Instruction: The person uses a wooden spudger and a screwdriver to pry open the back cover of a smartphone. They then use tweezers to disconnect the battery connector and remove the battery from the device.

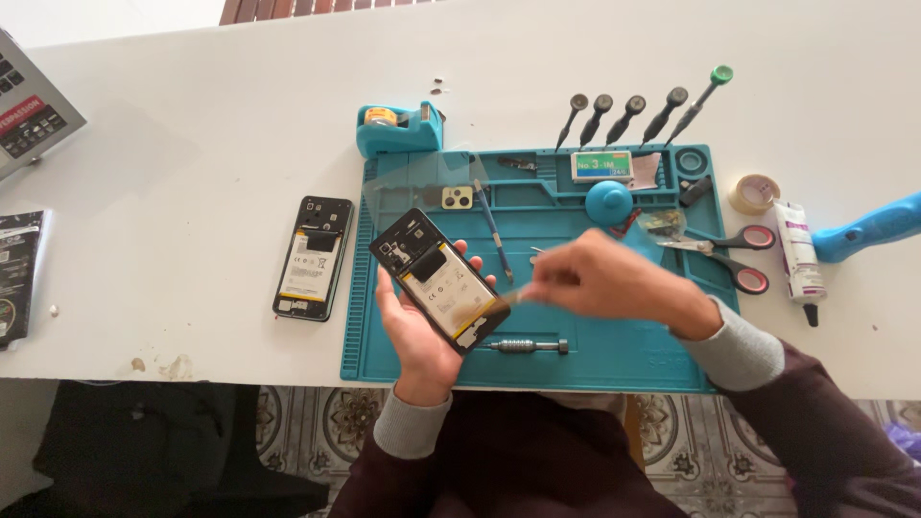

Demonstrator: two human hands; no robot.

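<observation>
Head view: we cradle the opened phone (pixel 438 279) in our left hand (pixel 422 331), fingers wrapped under it, long axis slanting up-left from them. Our right hand (pixel 614 280), blurred, pinches something thin we cannot identify at the phone's lower-right edge. Beyond lie a blue spudger (pixel 492 233) and screwdrivers (pixel 633 115).

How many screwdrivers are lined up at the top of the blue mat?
5. The screwdrivers stand in a row along the mat's far edge: four with black tops, and one with a green top at the right end. Another driver lies on the mat separately.
</observation>
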